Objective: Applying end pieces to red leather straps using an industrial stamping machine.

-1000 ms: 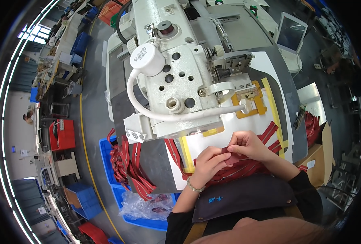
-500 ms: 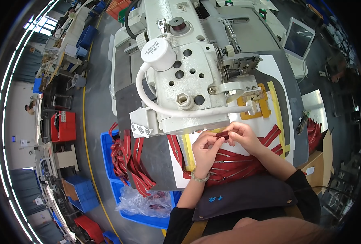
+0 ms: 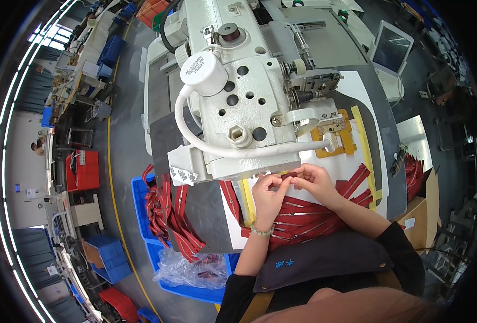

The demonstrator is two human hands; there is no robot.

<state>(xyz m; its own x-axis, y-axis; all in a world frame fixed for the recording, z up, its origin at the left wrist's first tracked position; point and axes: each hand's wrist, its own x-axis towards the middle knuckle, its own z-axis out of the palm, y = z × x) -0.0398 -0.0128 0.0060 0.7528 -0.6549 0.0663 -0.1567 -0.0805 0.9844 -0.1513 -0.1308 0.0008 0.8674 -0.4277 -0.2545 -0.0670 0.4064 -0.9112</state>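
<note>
Fingertips of both hands are pinched together round a small dark red piece (image 3: pixel 288 175), just in front of the white sewing machine's head (image 3: pixel 238 116). My left hand (image 3: pixel 268 195) grips its left end with thumb and forefinger. At its right end my right hand (image 3: pixel 315 184) pinches it as well. Most of the piece is hidden by the fingers, so I cannot tell its exact kind. Under my wrists lie several red zippers (image 3: pixel 308 219) with metal teeth, fanned over the table. Right of the machine's head sits a yellow clamp frame (image 3: pixel 349 141).
More red zippers (image 3: pixel 174 215) hang over the table's left edge by a blue bin (image 3: pixel 141 207). Below, clear plastic bags (image 3: pixel 190 267) lie in another blue bin. To the right stand a cardboard box (image 3: pixel 418 220) and a screen (image 3: pixel 391 49). Yellow tape (image 3: pixel 363 145) marks the table.
Both hands have lifted slightly towards the machine, and the fingertips have closed in, covering more of the dark red piece. The whole view has shifted a little.
</note>
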